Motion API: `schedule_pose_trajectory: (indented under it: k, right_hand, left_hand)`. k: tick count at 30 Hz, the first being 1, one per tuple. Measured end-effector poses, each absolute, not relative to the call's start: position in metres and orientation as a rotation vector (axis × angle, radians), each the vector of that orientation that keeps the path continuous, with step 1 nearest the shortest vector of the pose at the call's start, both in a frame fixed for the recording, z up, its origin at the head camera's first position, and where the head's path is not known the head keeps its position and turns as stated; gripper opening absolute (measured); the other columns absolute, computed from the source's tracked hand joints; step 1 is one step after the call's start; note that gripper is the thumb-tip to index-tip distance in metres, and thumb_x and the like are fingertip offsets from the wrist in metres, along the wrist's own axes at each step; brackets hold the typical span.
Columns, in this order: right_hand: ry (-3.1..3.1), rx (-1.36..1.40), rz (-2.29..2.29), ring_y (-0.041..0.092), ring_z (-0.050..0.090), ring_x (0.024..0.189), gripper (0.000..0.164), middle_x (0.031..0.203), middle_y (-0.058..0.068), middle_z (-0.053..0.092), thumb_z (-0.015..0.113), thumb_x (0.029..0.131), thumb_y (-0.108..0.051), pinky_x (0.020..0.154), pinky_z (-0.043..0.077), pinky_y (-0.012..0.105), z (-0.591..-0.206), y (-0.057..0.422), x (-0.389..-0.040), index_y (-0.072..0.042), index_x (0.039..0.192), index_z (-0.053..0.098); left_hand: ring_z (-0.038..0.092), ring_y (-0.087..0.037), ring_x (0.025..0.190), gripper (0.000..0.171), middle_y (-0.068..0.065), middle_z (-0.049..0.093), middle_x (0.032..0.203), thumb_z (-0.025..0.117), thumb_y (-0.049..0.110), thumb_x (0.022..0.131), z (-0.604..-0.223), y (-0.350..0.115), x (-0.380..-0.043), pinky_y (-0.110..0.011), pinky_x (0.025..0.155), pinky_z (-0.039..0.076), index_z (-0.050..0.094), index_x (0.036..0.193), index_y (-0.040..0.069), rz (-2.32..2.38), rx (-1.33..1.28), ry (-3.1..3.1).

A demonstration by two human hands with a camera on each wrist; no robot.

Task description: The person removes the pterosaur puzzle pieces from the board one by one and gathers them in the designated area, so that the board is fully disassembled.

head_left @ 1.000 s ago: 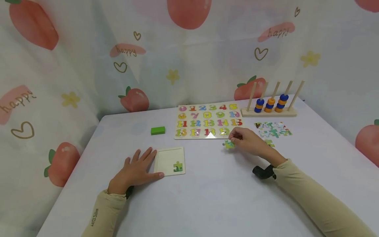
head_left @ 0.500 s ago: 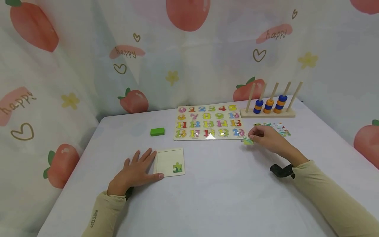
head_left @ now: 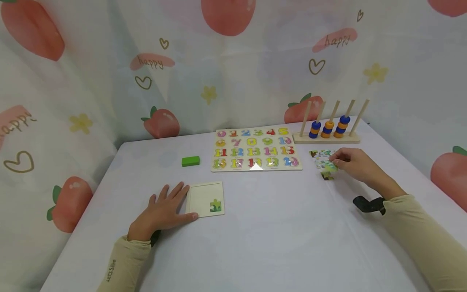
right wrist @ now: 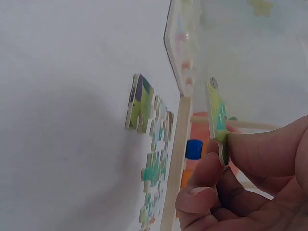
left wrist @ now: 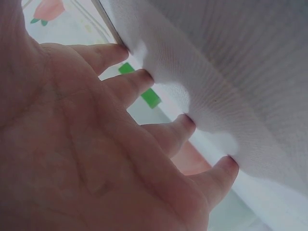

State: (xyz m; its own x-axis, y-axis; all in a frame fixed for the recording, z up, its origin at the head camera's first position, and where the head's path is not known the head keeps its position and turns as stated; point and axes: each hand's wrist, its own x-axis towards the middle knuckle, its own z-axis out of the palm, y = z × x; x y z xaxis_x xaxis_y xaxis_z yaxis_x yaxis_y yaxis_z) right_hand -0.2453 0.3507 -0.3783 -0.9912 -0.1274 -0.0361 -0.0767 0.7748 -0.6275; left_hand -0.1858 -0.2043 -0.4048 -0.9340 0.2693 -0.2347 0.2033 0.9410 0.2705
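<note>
My left hand point(head_left: 160, 213) lies with fingers spread at the left side of a square wooden puzzle tray point(head_left: 200, 191). Its thumb and fingertips touch the tray's edge. One green jigsaw piece point(head_left: 215, 205) sits in the tray's lower right corner. In the right wrist view, my right hand point(right wrist: 255, 178) pinches a yellow-green jigsaw piece point(right wrist: 217, 110) between thumb and fingers, raised above the table. Below and beyond it, several loose jigsaw pieces point(head_left: 321, 158) lie in a group, partly hidden by the hand in the head view. A separate dark-and-green jigsaw piece point(head_left: 326, 175) lies just in front of them.
A number puzzle board point(head_left: 255, 150) lies at the back middle of the white table point(head_left: 255, 235). Behind the loose pieces stands a wooden bead rack point(head_left: 326, 139) with upright pegs and blue and orange rings. A green block point(head_left: 191, 161) is left of the board.
Holding the jigsaw piece, my right hand has moved right, from the number board's front corner to over the loose pieces. My left hand stays at the tray.
</note>
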Motion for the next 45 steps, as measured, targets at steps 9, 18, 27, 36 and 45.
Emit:
schedule_pose_trajectory:
  k: [9,18,27,36,45]
  right_hand:
    - [2.89,-0.145,-0.993,0.036,0.056,0.101,0.022,0.115,0.029,0.065,0.051,0.11,-0.001,0.075,0.048,0.028,-0.382,0.372,-0.248,0.014,0.12,0.063]
    - [2.86,-0.121,-0.974,0.042,0.054,0.106,0.022,0.112,0.028,0.064,0.055,0.106,0.0,0.089,0.048,0.046,-0.391,0.382,-0.25,0.016,0.12,0.062]
    - [2.872,-0.173,-0.888,0.038,0.055,0.098,0.017,0.103,0.02,0.067,0.061,0.105,-0.002,0.086,0.047,0.048,-0.394,0.386,-0.252,0.012,0.112,0.067]
    - [2.918,-0.079,-0.867,0.042,0.053,0.099,0.021,0.107,0.026,0.064,0.06,0.105,-0.005,0.085,0.047,0.052,-0.391,0.383,-0.249,0.012,0.117,0.065]
    - [2.927,-0.068,-0.918,0.04,0.056,0.1,0.028,0.115,0.03,0.065,0.061,0.106,-0.008,0.08,0.052,0.041,-0.385,0.368,-0.246,0.014,0.123,0.063]
  left_hand:
    - [0.012,-0.057,0.157,0.103,-0.018,0.023,0.175,0.071,0.065,0.094,-0.405,-0.204,-0.185,-0.082,0.116,0.012,0.031,0.169,0.008,0.356,0.35,2.825]
    - [0.011,-0.057,0.157,0.104,-0.018,0.023,0.175,0.071,0.067,0.093,-0.407,-0.205,-0.186,-0.082,0.116,0.012,0.031,0.169,0.008,0.346,0.348,2.831]
    - [0.01,-0.057,0.157,0.106,-0.018,0.022,0.176,0.071,0.069,0.093,-0.411,-0.205,-0.187,-0.082,0.116,0.01,0.03,0.17,0.009,0.335,0.338,2.825]
    - [0.009,-0.057,0.158,0.105,-0.018,0.021,0.176,0.071,0.068,0.093,-0.408,-0.204,-0.186,-0.082,0.117,0.009,0.03,0.17,0.009,0.339,0.334,2.82]
    - [0.009,-0.056,0.158,0.104,-0.018,0.021,0.176,0.071,0.067,0.093,-0.406,-0.203,-0.186,-0.081,0.117,0.009,0.03,0.17,0.009,0.35,0.336,2.812]
